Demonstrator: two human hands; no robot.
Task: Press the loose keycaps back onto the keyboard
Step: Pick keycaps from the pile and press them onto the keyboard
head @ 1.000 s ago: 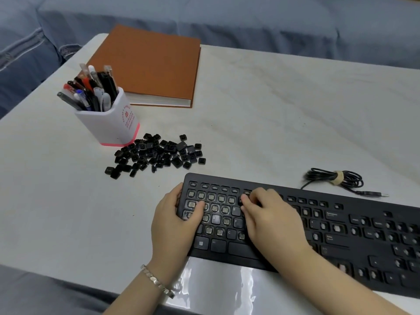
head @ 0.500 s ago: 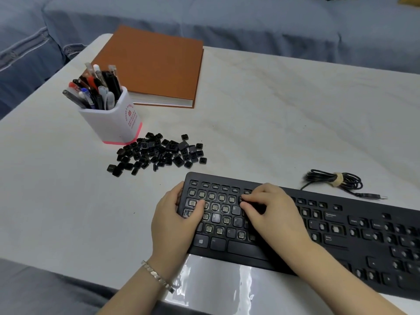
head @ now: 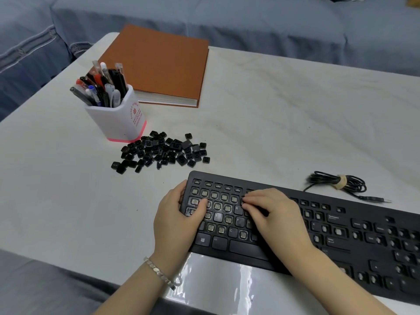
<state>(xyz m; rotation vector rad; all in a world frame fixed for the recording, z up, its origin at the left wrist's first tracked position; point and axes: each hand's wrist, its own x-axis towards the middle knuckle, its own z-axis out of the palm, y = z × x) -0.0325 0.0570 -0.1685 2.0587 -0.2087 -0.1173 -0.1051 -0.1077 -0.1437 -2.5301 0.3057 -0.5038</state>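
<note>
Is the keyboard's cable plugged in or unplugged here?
Unplugged. The cable lies coiled and tied on the table beside the keyboard, its USB plug lying bare.

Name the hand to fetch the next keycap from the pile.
Probably the left hand: it grips the keyboard end nearest the keycap pile, while the right hand presses mid-keyboard, farther away.

One head-worn wide view looks forward and down, close over the keyboard (head: 246,248), far edges perhaps warped.
</note>
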